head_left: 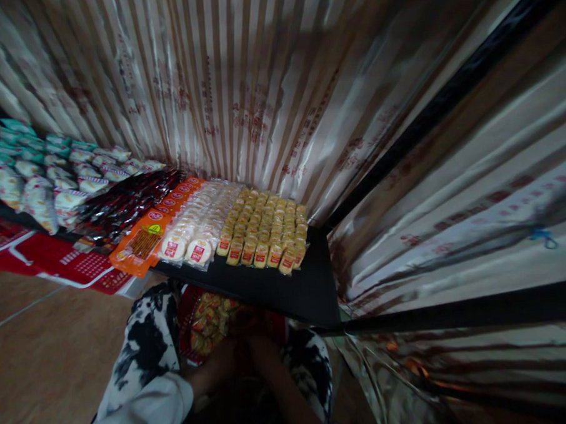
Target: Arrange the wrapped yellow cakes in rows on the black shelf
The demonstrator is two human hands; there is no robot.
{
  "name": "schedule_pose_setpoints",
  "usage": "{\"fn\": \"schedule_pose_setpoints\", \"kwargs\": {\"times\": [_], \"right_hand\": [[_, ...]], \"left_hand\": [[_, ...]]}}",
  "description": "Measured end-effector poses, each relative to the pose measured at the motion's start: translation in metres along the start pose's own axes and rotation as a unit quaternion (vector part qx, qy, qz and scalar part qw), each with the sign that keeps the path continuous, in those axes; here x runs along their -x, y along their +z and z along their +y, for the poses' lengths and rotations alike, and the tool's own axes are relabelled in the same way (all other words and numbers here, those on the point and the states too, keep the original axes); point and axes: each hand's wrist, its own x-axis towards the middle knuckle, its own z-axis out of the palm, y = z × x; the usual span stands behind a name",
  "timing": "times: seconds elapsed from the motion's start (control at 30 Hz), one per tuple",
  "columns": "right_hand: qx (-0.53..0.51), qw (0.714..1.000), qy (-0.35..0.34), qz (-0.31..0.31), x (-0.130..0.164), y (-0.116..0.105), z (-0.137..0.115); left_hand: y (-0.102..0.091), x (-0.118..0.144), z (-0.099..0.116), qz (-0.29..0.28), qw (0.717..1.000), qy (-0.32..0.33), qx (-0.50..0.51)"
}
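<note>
Low between my knees, my left hand (227,353) and my right hand (259,349) are close together in deep shadow. Their fingers are too dark to make out, so whether they hold anything does not show. Both reach over a red box (186,307) of small yellow-wrapped snack packets (207,321), partly under the shelf edge. Above them, rows of small yellow packaged snacks (262,228) stand on the black shelf (309,292). Left of these are clear packs of round white crackers (200,250) and an orange snack bag (141,243).
Further left lie dark shiny packets (132,197) and several white-and-green bags (51,166). Red printed boxes (64,259) stand below the shelf on the left. Striped plastic sheeting (240,82) hangs behind, and a black frame bar (429,121) slants along the right.
</note>
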Motion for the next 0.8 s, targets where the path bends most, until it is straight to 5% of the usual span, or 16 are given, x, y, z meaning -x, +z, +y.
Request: {"fn": "schedule_pose_setpoints", "kwargs": {"times": [0.33,0.53,0.8], "right_hand": [[-0.139,0.987,-0.040,0.075,0.005,-0.050,-0.007],[-0.274,0.949,-0.071,0.141,0.010,-0.064,-0.013],[-0.487,0.862,-0.097,0.101,0.014,-0.075,-0.010]], "left_hand": [[-0.010,0.000,0.000,0.096,0.975,-0.006,0.198],[-0.031,0.014,0.023,0.143,0.953,0.020,0.265],[-0.049,0.015,0.045,0.159,0.939,0.056,0.300]]}}
